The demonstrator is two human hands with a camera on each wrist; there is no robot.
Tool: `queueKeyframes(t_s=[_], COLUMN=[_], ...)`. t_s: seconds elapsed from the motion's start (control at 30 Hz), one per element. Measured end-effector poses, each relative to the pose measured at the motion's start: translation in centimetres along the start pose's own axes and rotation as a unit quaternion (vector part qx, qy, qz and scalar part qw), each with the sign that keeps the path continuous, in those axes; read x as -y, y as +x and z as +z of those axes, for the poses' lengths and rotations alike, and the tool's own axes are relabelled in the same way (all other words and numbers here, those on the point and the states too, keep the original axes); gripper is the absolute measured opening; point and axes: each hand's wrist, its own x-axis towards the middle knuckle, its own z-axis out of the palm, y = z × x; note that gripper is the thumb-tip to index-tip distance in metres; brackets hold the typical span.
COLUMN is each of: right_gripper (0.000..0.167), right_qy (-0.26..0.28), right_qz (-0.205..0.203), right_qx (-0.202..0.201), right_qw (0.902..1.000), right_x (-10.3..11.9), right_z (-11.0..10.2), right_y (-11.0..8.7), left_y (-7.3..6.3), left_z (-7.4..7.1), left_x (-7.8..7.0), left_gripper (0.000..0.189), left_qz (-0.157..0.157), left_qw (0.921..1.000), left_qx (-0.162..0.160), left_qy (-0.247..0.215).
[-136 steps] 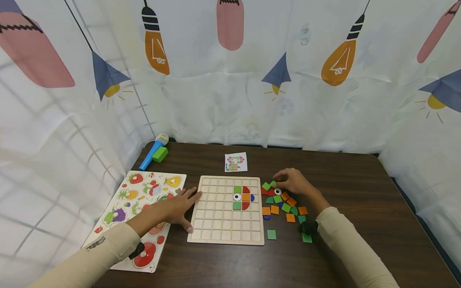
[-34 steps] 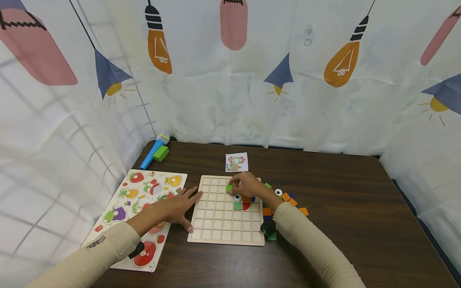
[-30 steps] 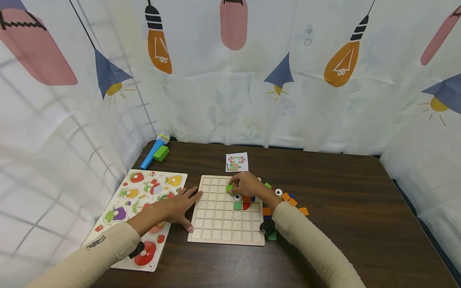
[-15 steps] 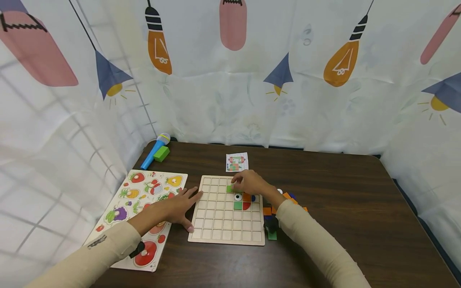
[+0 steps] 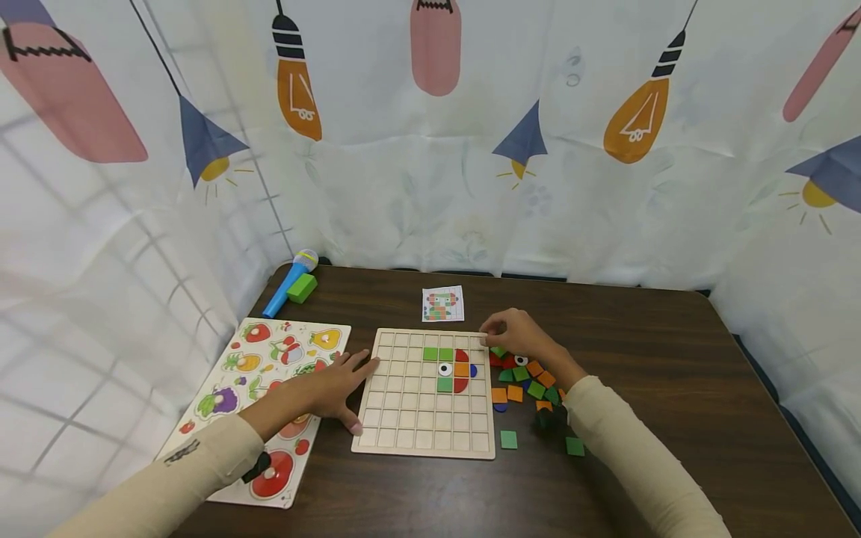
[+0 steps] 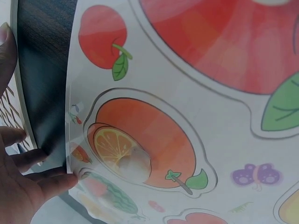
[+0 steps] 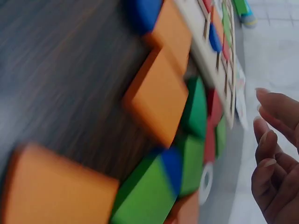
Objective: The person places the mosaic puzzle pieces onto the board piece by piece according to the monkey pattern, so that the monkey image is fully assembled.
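A wooden grid board point(image 5: 397, 418) lies on the dark table, bearing a small group of colored tiles. Two green squares sit side by side in its upper part, the left one a green tile point(image 5: 430, 354). Below them are an eye tile point(image 5: 445, 369), orange, red and blue pieces. My left hand point(image 5: 336, 385) spreads its fingers and thumb along the board's left edge. My right hand point(image 5: 521, 335) hovers by the board's upper right corner, above the loose pile. In the right wrist view its bent fingers point(image 7: 266, 175) hold nothing. Among the loose pieces are orange tiles point(image 7: 159, 98) and green tiles point(image 7: 147, 191).
A fruit puzzle board point(image 5: 222, 366) lies to the left, partly under my left forearm. Behind the grid board is a small printed picture card point(image 5: 442, 303). A blue toy microphone point(image 5: 289, 285) and a green block point(image 5: 302, 288) lie at the back left.
My right hand has let go of a green tile on the board, left of the other green one, and moved right to the loose pile. My left hand has stayed put.
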Motion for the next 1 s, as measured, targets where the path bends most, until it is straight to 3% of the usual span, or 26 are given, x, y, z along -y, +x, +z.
queueKeyframes(t_s=[0.27, 0.63, 1.0], right_gripper=[0.029, 0.037, 0.03], right_qy=[-0.033, -0.048, -0.045], right_qz=[0.055, 0.054, 0.058], right_qx=[0.012, 0.03, 0.035], right_qw=[0.9979, 0.9969, 0.9967], right_x=[-2.2, -2.9, -3.0], right_z=[-0.6, -0.5, -0.6], right_y=[-1.9, -2.1, -1.6], left_y=[0.0, 0.1, 0.1], left_z=[0.0, 0.0, -0.1], left_x=[0.0, 0.0, -0.1], left_gripper=[0.12, 0.12, 0.12], left_qz=[0.001, 0.001, -0.006], left_qw=[1.0, 1.0, 1.0], left_qx=[0.001, 0.001, 0.006], left_qy=[-0.003, -0.002, 0.0])
